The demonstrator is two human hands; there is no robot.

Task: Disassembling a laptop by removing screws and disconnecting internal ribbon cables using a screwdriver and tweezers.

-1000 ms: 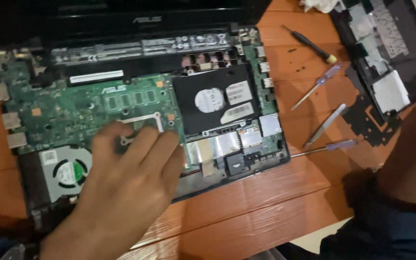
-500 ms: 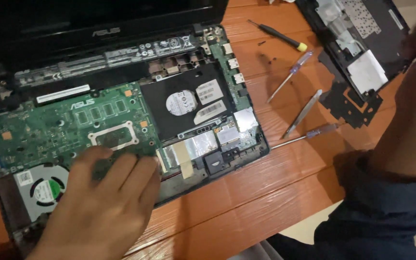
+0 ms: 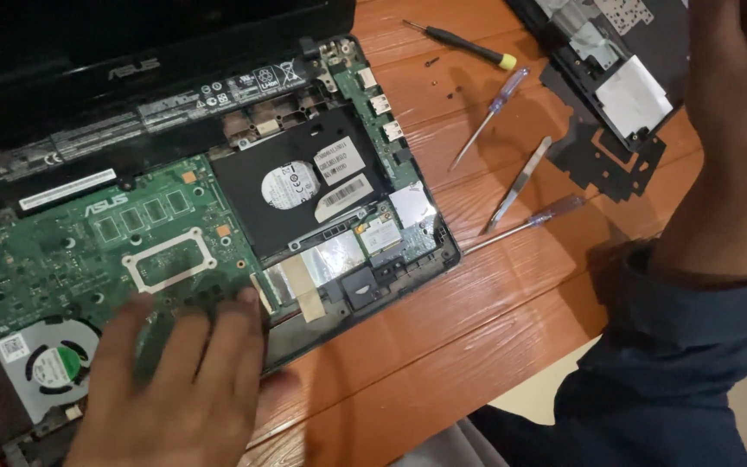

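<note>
An opened black laptop lies on an orange wooden table, its green motherboard bare. My left hand lies flat on the board's near edge, fingers spread, holding nothing. It is just right of the round cooling fan. A black hard drive sits in the middle of the case. My right hand is lifted at the top right in a dark blue sleeve, above the removed black cover. The frame edge cuts off its fingers.
Several screwdrivers lie on the table right of the laptop: a black one with a yellow cap, a blue-handled one, a grey one and a purple-handled one. Tiny loose screws lie beside the black one.
My left hand has slid toward the near edge of the board, off the metal frame at its centre. My right arm has risen at the right. The view has shifted right.
</note>
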